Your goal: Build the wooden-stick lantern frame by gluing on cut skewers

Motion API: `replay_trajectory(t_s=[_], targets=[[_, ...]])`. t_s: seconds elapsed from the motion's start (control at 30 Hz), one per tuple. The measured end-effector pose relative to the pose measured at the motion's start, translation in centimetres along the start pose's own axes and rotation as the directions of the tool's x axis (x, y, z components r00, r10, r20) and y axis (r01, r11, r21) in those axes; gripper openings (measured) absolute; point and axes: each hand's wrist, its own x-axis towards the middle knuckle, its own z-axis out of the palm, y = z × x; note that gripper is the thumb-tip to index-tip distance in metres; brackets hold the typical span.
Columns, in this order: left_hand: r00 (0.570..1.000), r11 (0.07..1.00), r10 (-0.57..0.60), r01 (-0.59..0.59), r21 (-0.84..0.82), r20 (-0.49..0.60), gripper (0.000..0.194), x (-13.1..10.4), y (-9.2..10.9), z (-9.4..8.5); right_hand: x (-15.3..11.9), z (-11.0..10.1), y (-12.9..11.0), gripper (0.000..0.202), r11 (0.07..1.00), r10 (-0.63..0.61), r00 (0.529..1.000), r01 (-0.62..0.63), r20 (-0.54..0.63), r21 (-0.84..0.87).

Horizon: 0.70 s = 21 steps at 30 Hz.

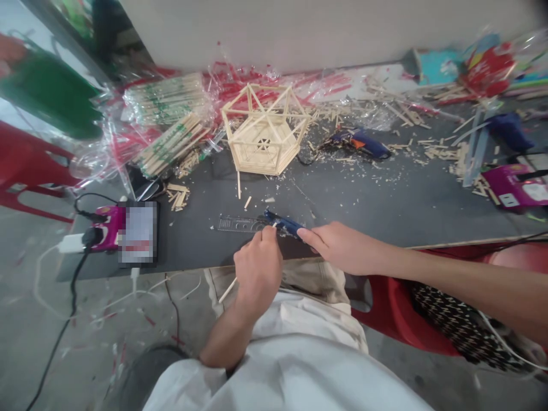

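My left hand [258,265] is closed round a thin wooden stick [228,290], whose lower end sticks out below the fist and whose tip shows at the thumb. My right hand [327,244] grips a dark blue cutting tool [285,222], its head beside the stick's tip. Under the tool lies a clear ruler [237,224] near the table's front edge. Beyond the hands stands a six-sided frame of wooden sticks [266,134] on the table [342,197].
Bundled sticks [175,142] in plastic lie at the back left. A blue glue gun [363,142] rests right of the frame among scraps. A phone [140,234] and purple power strip [112,228] sit at left, another purple strip [516,185] at right.
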Motion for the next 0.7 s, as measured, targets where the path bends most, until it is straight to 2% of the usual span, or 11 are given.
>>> replay_trajectory(t_s=[0.1,0.2,0.27,0.37,0.43,0.53,0.6,0.7], targets=[[1.0,1.0,-0.004,0.004,-0.015,-0.018,0.033,-0.7,-0.3,-0.7,-0.1,-0.2,0.2,0.06,0.998,-0.018,1.0,0.019,0.016,-0.057],[0.995,0.999,0.001,-0.005,-0.041,-0.095,0.031,-0.6,-1.2,-1.1,-0.6,-0.7,0.8,0.058,0.998,-0.041,0.999,0.041,0.014,-0.042],[0.989,0.999,0.013,-0.02,-0.043,-0.15,0.031,0.4,-2.3,-1.3,-1.0,-0.7,1.5,0.057,0.999,-0.022,0.998,0.02,-0.052,-0.039],[0.982,0.999,0.028,-0.031,-0.015,-0.186,0.027,3.1,-4.2,-2.2,-1.1,-0.4,3.0,0.055,0.993,0.047,0.977,-0.068,-0.206,-0.093],[0.978,0.999,0.044,-0.044,0.007,-0.204,0.026,5.4,-5.4,-3.1,-0.8,0.0,4.3,0.051,0.966,0.102,0.93,-0.178,-0.354,-0.188],[0.969,0.997,0.07,-0.071,0.005,-0.238,0.023,9.0,-6.8,-4.5,0.1,0.7,6.5,0.047,0.883,0.112,0.789,-0.358,-0.604,-0.303],[0.958,0.995,0.057,-0.076,-0.058,-0.282,0.03,11.4,-7.3,-5.0,1.0,1.2,8.0,0.052,0.839,0.08,0.715,-0.424,-0.694,-0.341],[0.952,0.981,0.095,-0.14,-0.136,-0.292,0.045,14.9,-7.7,-4.8,2.3,1.9,10.1,0.058,0.815,0.036,0.652,-0.457,-0.757,-0.356]])
